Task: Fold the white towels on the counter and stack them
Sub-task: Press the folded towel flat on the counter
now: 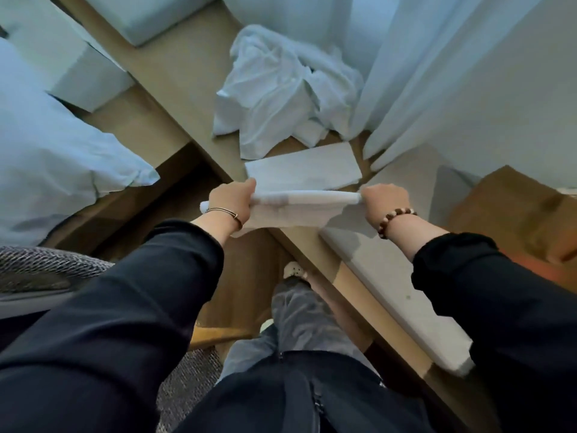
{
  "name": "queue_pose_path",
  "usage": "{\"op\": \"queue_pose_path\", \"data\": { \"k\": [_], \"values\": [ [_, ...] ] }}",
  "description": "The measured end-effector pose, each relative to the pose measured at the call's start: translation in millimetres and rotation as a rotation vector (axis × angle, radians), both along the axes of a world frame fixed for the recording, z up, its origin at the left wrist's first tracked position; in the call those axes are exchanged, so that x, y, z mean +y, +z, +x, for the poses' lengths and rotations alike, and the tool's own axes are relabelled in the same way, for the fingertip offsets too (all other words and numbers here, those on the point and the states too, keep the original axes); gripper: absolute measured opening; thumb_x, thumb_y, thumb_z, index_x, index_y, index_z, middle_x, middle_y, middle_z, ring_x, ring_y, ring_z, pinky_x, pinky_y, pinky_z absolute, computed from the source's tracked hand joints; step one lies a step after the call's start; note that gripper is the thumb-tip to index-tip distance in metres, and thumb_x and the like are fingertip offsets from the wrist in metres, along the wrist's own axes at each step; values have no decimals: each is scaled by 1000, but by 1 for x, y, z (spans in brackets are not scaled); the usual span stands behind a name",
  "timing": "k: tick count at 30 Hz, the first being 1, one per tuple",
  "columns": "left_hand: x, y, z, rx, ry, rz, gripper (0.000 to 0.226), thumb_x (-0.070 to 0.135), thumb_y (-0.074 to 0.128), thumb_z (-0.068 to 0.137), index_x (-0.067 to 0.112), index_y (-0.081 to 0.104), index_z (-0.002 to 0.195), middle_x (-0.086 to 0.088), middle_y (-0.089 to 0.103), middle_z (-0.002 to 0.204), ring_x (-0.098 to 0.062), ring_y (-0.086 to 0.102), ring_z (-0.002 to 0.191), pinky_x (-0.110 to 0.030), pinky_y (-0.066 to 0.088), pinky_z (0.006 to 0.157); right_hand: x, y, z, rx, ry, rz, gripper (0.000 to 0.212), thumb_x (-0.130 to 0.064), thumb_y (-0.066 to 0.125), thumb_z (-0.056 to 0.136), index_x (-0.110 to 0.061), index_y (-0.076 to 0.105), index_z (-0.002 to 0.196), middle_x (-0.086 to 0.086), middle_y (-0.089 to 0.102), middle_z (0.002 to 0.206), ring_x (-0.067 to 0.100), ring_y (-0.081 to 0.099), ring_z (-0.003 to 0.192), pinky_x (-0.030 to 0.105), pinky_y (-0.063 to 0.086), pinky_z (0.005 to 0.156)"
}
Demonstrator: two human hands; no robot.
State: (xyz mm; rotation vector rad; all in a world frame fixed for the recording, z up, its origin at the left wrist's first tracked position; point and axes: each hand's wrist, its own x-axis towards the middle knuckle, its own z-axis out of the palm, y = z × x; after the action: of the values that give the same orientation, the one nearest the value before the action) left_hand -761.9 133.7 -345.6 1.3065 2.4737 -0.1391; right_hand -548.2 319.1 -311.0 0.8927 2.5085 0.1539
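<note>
I hold a white towel [296,210] stretched between both hands above the near corner of the wooden counter [175,70]. My left hand [232,200] grips its left end and my right hand [384,203] grips its right end, and the cloth hangs down in a fold between them. Just beyond it a folded white towel [306,170] lies flat on the counter. Farther back sits a crumpled pile of white towels [281,89].
White curtains [437,73] hang at the right beside the pile. A white pillow [46,151] and white boxes [78,67] lie to the left. A long white pad [390,285] runs along the counter's near right edge. A grey woven chair [40,270] stands at lower left.
</note>
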Motion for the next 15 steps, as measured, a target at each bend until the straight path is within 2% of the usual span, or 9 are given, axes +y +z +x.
{"op": "queue_pose_path", "data": {
  "k": [2,4,7,9,10,12,13,15],
  "values": [
    [10,-10,-23,-26,73,-33,15,6,52,80,18,47,88,-8,59,89,-31,57,81,-35,38,63,29,-12,-17,52,-52,-24,17,-11,45,93,-13,60,101,9,64,96,30,62,86,31,37,62],
    [23,-22,-46,-56,154,-90,9,8,54,79,16,57,81,-7,60,84,-29,58,77,-34,42,63,64,-24,-31,110,-153,-104,12,-15,50,91,-11,61,95,12,63,95,32,60,86,31,38,64],
    [45,-46,-76,-152,287,-150,13,15,55,79,13,65,72,-6,60,74,-24,57,68,-29,42,57,119,-43,-47,240,-361,-325,12,-20,63,84,-10,63,77,15,64,85,30,57,78,28,34,56],
    [59,-61,-93,-253,366,-150,17,20,59,79,10,65,68,-6,59,68,-21,54,62,-27,37,50,146,-61,-54,352,-513,-464,14,-26,71,78,-13,67,75,9,64,78,23,56,73,27,33,53],
    [65,-68,-100,-306,405,-141,18,22,61,79,9,65,68,-5,57,67,-21,53,62,-27,35,49,156,-71,-56,434,-624,-531,15,-28,74,75,-15,70,81,5,65,80,19,57,74,27,38,57],
    [76,-83,-116,-411,512,-98,18,25,64,80,11,62,68,-5,56,68,-21,51,64,-26,33,49,173,-91,-59,625,-917,-724,29,-27,79,71,-17,70,97,3,68,96,18,62,90,32,50,82],
    [75,-89,-119,-466,572,-61,18,25,65,80,12,60,68,-5,55,69,-21,51,65,-26,33,50,178,-98,-57,684,-1017,-776,36,-25,80,71,-13,70,104,7,68,105,22,62,100,39,48,94],
    [73,-105,-125,-619,740,99,15,22,69,79,12,61,71,-4,54,69,-20,49,66,-26,33,53,187,-116,-58,706,-1056,-765,38,-26,77,76,-9,67,108,12,67,109,29,60,107,44,45,100]
  ]
}}
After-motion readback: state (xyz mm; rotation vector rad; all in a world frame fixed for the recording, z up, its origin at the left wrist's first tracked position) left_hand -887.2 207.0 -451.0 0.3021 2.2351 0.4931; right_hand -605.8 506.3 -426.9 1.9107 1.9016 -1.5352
